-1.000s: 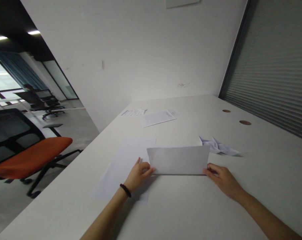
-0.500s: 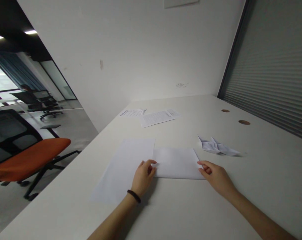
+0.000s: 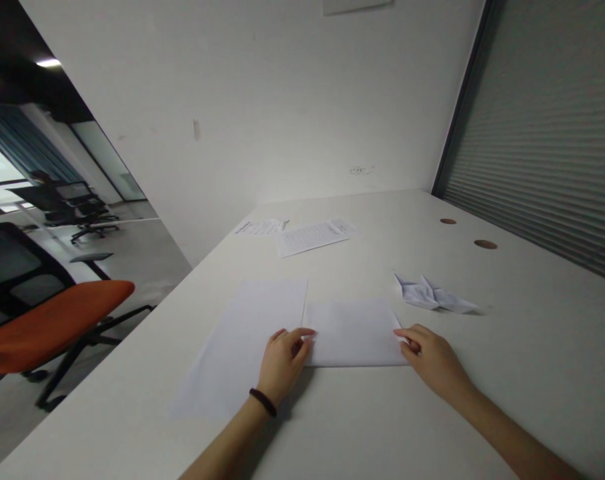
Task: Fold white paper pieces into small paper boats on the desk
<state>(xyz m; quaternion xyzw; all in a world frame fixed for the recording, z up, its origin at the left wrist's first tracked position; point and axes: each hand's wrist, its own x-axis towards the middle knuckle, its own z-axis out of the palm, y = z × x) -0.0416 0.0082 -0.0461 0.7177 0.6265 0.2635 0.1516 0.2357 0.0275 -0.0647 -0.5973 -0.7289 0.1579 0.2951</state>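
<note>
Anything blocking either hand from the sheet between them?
Nothing visible: left hand and right hand are at opposite side edges of the sheet. The folded paper shape lies past its far right corner, clear of both.

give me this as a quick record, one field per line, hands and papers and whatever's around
Paper between hands: blank on top, lying on the table
Left hand: fingertips at that paper's left edge, dark band on the wrist
Right hand: fingertips at its right edge
Grip: pinch or light touch, cannot tell
Left of that paper: plain white sheet
Beyond right hand: folded paper
Farther back: sheets with writing
Off the table, left: chair with orange seat
</note>
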